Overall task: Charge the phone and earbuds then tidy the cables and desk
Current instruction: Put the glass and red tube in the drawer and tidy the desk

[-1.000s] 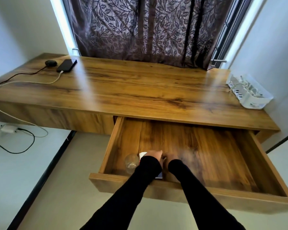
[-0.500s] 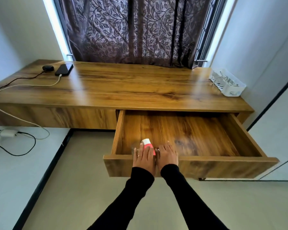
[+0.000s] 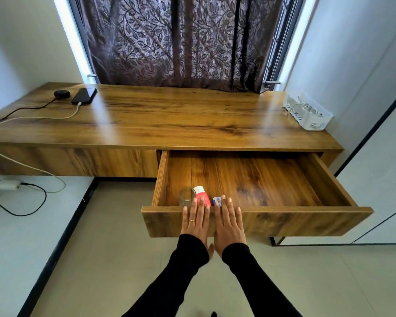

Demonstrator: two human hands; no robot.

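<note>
Since a second before, withdrew from inside the drawer (image 3: 256, 179) to its front panel; showed a glass (image 3: 186, 196), a red tube (image 3: 202, 197) and a small blue item (image 3: 216, 200) at the near left of the drawer floor.

Lay flat, both of them, left hand (image 3: 196, 221) and right hand (image 3: 229, 223), fingers straight and close together, palms against the drawer front, fingertips over its top edge, gripping nothing.

Judged to be the tidying stage: drawer loaded and wide open, ready to close. Called next for an even push straight in with both palms, gently enough not to tip the glass.

On the desk (image 3: 169, 120), far left: phone (image 3: 84, 95) with a white cable (image 3: 44, 117) plugged in, earbud case (image 3: 61, 93) beside it on a black cable (image 3: 21, 110). Far right: white basket (image 3: 308, 114) of coiled leads.

Could not confirm actual charging. Ran off the desk edge at left, both cables, to a white adapter (image 3: 7, 184) on the floor. Unidentifiable, the blue item, part hidden behind the right fingertips.
</note>
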